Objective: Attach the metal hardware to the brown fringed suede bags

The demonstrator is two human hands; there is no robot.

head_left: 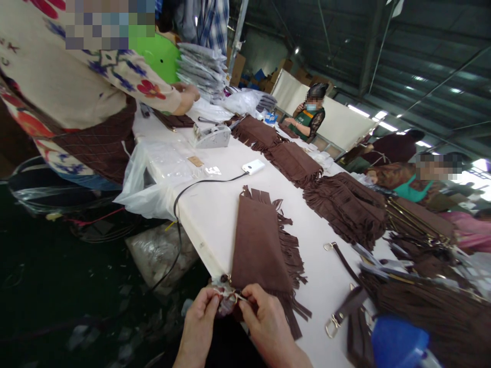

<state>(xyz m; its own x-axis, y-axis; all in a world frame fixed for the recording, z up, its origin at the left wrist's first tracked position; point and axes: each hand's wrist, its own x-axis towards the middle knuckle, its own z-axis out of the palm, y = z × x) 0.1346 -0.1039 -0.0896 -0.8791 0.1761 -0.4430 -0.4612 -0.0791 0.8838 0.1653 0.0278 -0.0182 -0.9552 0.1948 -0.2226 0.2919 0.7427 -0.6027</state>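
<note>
A brown fringed bag (259, 245) lies flat on the white table (215, 214), its near corner beside my hands. At the table's edge, my left hand (201, 319) is closed in a pinch on a small, crumpled, partly clear item (227, 302) near the bag's metal ring. From the other side my right hand (266, 317) pinches a thin pale end by the same item. What exactly this small item is cannot be made out. Brown straps with metal clasps (347, 306) rest to the right of the bag.
Piles of brown fringed bags (345, 204) line the table's right side. A blue object (399, 340) is at the lower right. Farther up are a white device with a black cable (253, 166) and a tape dispenser (211, 136). A person in a floral sleeve (126, 76) stands at left.
</note>
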